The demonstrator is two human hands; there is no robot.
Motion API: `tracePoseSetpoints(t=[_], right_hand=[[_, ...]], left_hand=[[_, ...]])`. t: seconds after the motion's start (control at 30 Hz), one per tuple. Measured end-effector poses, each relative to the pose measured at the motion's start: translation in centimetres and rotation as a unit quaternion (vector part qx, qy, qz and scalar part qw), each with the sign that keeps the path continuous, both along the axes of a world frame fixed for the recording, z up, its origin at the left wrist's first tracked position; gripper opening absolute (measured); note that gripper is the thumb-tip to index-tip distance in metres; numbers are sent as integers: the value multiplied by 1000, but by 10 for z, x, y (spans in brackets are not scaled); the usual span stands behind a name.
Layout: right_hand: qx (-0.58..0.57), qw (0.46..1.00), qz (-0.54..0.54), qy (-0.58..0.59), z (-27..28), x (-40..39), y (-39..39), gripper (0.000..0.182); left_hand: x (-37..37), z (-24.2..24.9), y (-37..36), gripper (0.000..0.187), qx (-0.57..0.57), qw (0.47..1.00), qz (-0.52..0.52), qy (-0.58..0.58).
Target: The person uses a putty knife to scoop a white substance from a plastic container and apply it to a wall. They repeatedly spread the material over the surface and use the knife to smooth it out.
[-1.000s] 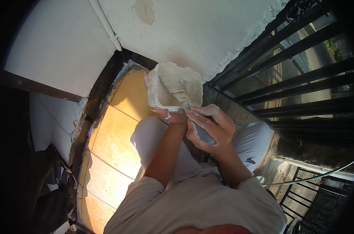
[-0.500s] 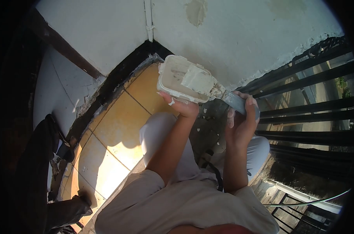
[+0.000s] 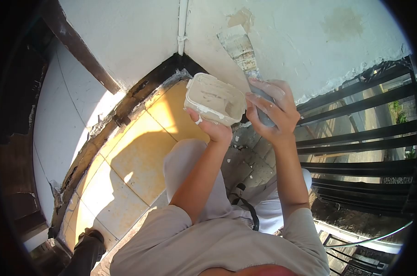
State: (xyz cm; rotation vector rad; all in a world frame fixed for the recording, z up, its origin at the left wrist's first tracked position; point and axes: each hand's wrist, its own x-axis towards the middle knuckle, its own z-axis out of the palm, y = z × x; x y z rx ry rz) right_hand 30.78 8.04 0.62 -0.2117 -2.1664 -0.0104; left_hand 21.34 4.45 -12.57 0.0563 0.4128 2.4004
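My left hand (image 3: pixel 213 128) grips a white plastic tub (image 3: pixel 193 102) from below, its open top tilted toward me. Pale filler coats the tub's inside and rim, and a smear of it sits on my finger. In my right hand (image 3: pixel 278 108) is a putty knife (image 3: pixel 245 57), held by its grey handle. The wide blade points up and left, crusted with dried filler, and overlaps the wall (image 3: pixel 291 50) in this view. Two dull patches (image 3: pixel 241 19) mark the wall just above the blade.
A white pipe (image 3: pixel 182 27) runs down the wall corner. Black railing bars (image 3: pixel 355 145) stand at the right. Yellow tiles (image 3: pixel 139 156) cover the floor at left, with pale crumbs near my knees. Another person's dark trouser leg (image 3: pixel 85 255) shows at lower left.
My right hand has lifted the putty knife out of the tub and up toward the wall. The tub has dropped slightly in view. The person at left has moved farther away.
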Motion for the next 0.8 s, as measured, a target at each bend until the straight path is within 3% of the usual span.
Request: tracePoseSetpoints(t=[0.17, 0.37, 0.8], right_hand=[[16, 993, -28, -116, -6, -4, 40, 50], [61, 961, -88, -254, 9, -5, 50, 44], [99, 954, -97, -267, 26, -8, 33, 37]], left_hand=[[-2, 10, -4, 84, -20, 1000, 6, -12], [-2, 13, -3, 81, -19, 999, 5, -28], [-2, 7, -3, 83, 15, 998, -6, -57]])
